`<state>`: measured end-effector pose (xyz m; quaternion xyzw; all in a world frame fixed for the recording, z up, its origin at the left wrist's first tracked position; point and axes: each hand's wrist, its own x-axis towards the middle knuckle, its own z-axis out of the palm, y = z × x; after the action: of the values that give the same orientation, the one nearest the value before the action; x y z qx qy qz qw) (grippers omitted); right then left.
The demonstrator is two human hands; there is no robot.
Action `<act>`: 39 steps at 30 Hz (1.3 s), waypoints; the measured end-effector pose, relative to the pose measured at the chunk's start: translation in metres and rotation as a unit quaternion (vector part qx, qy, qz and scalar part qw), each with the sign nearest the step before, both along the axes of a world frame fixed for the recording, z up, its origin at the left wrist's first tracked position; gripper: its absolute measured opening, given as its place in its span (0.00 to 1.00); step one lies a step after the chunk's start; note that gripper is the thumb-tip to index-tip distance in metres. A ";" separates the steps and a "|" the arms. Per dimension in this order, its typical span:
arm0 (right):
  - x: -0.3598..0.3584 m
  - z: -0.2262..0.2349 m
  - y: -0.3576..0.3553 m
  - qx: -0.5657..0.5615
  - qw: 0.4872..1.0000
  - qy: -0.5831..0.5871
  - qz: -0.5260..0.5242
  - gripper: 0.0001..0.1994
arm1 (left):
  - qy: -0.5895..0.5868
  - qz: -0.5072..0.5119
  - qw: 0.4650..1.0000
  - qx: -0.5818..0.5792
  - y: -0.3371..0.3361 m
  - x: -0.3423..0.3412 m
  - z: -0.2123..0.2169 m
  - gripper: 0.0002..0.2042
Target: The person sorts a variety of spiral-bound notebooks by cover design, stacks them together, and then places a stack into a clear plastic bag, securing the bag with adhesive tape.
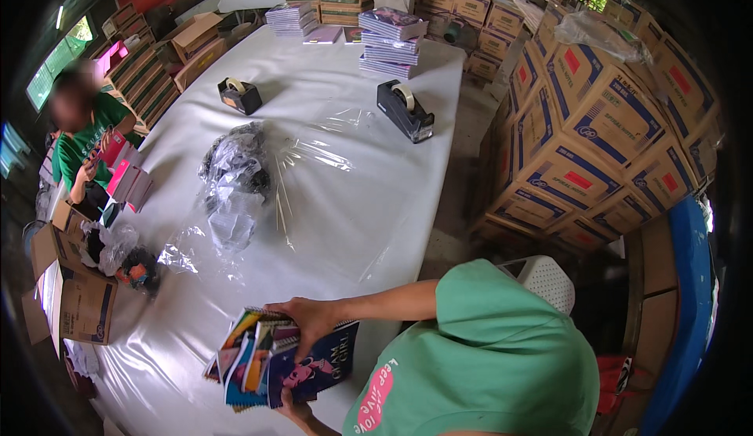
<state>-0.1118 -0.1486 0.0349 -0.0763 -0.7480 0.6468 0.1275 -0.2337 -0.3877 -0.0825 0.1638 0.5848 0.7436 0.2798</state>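
Note:
A bundle of spiral notebooks point(255, 357) with colourful covers is between my two hands, low over the near part of the table. The notebooks are fanned unevenly, and the nearest has a dark blue cover with a pink figure. My right hand point(307, 318) reaches across from above, its fingers and thumb gripping the upper part of the bundle. At the lower edge my left hand point(294, 406) holds the blue-covered notebook, thumb on its front; its other fingers are hidden. Coil bindings show along the bundle's left and lower edges.
Crumpled clear plastic point(235, 185) lies mid-table. Two black tape dispensers point(405, 112) and stacked notebooks point(390, 44) stand farther back. At the left, a person in green point(86, 138) handles pink-covered books near an open carton point(82, 299). Piled cartons point(588, 138) rise at the right.

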 end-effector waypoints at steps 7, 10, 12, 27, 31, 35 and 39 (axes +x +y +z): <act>0.109 0.051 0.063 -0.050 0.985 0.158 -0.042 0.46 | 0.183 -0.131 0.967 0.121 0.091 0.052 0.053 0.33; 0.159 0.046 0.121 0.100 0.976 0.126 -0.146 0.47 | 0.119 -0.131 0.970 0.168 0.180 0.107 0.080 0.34; 0.191 0.041 0.156 0.099 0.973 0.101 -0.184 0.48 | 0.117 -0.132 0.957 0.230 0.233 0.124 0.070 0.31; 0.220 -0.057 0.308 -0.083 0.989 0.120 -0.020 0.56 | 0.298 -0.041 0.936 -0.182 0.269 0.169 -0.166 0.45; 0.225 -0.056 0.333 0.000 0.997 0.071 -0.018 0.53 | 0.218 0.041 0.974 0.037 0.355 0.218 0.008 0.45; 0.227 -0.092 0.337 0.062 0.986 0.150 0.024 0.51 | 0.357 0.037 0.933 -0.030 0.376 0.229 0.044 0.44; 0.231 -0.116 0.342 0.015 0.985 0.171 -0.025 0.48 | 0.341 0.051 0.939 0.001 0.389 0.231 0.038 0.46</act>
<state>0.1194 0.1931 -0.0808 0.0189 -0.7228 0.6354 0.2711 -0.0030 0.0009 -0.0442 0.3776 0.6519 0.6571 0.0250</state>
